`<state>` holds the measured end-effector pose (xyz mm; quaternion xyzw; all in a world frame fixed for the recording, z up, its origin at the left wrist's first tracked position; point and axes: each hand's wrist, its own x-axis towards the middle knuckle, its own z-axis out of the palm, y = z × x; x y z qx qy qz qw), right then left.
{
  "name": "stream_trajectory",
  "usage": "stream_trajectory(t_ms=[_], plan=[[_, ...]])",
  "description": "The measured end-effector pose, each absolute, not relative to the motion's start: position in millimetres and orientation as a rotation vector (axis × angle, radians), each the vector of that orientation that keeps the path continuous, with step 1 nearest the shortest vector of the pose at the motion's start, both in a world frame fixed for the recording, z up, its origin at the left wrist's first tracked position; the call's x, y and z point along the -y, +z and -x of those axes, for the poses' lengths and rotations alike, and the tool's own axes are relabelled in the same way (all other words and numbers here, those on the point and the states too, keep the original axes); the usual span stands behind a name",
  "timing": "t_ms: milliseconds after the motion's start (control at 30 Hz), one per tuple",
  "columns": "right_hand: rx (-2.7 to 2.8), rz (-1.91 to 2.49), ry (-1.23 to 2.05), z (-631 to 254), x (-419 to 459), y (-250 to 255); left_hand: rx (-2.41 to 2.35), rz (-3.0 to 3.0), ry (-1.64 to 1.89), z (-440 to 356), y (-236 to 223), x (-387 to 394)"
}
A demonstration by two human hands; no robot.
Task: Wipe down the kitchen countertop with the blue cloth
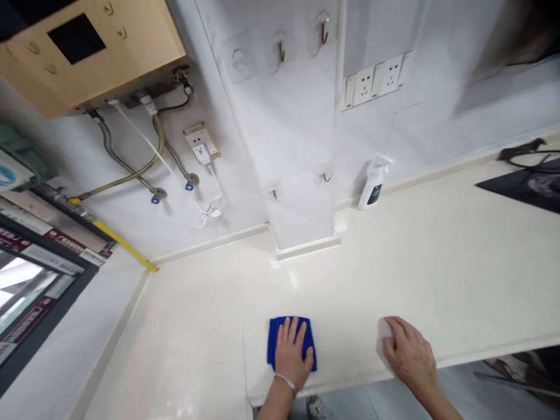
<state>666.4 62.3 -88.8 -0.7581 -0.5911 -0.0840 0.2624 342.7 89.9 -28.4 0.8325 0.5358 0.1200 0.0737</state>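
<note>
A folded blue cloth [272, 341] lies on the white countertop [196, 326] near its front edge. My left hand [294, 350] presses flat on top of it, fingers spread, and covers part of the cloth. To the right, my right hand [410, 350] rests at the counter with its fingers curled. A small pale patch shows beside its fingertips, and I cannot make out whether it is a held thing. A white spray bottle [371, 185] stands upright against the back wall, apart from both hands.
A beige water heater [100, 52] with hoses hangs at upper left. A yellow pipe [125, 246] runs down to the counter's left corner. A wall column [301, 204] with hooks juts out at the back. A dark flat object [525, 184] and black cable lie at right.
</note>
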Motion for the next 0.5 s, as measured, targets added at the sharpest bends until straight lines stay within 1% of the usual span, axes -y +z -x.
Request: stream_trajectory(t_ms=[267,400,500], plan=[[1.596,2.068,-0.215,-665,-61,-85,-2.191,-2.292,0.366,-203,-34,-73],[1.596,2.048,-0.210,-667,-60,-81,-2.486,-2.033,0.397,-136,-32,-69],[1.629,2.031,-0.207,-670,-57,-81,-2.654,-1.781,0.295,-95,-20,-61]])
